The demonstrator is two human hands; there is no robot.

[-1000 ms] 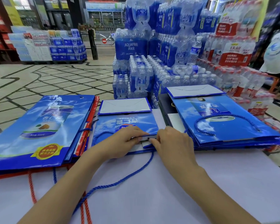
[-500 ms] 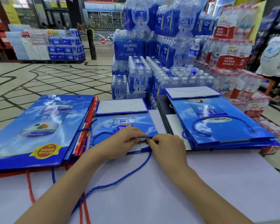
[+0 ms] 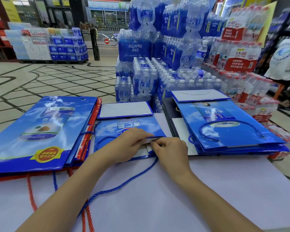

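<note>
A flat blue paper gift bag (image 3: 129,126) lies in the middle of the white table (image 3: 208,190), its white bottom flap folded up at the far end. My left hand (image 3: 126,144) rests on the bag and pinches its near top edge. My right hand (image 3: 171,151) pinches the same edge from the right, thumb and fingers curled on the rim. One blue rope handle (image 3: 117,186) trails from under my hands toward me across the table.
A stack of larger blue and red bags (image 3: 33,131) lies at the left, with red rope handles hanging near. Another stack of blue bags (image 3: 229,129) lies at the right. Shrink-wrapped water bottle packs (image 3: 151,61) rise behind the table. A person in white (image 3: 285,61) stands far right.
My two hands have drawn closer together on the bag's near edge, and that edge is lifted a little more. The view has shifted slightly.
</note>
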